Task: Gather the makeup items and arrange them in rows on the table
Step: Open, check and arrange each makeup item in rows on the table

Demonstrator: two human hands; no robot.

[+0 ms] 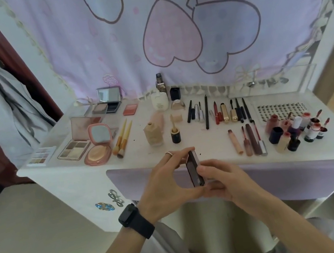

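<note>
Dark case [194, 169]: lower end covered by the fingers of the left hand [167, 184] and the right hand [222, 180]. Cannot tell what is inside it.
Both forearms: cut off at the bottom edge.
White bottle [160, 102]: label too small to read.
Small bottles [296, 130]: overlapping, count uncertain.
Lash card [281, 109]: print blurred.

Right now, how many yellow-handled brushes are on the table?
2. The left brush and right brush lie side by side on the table, just right of the pink compact, bristles toward the near edge. None looks hidden.
</note>
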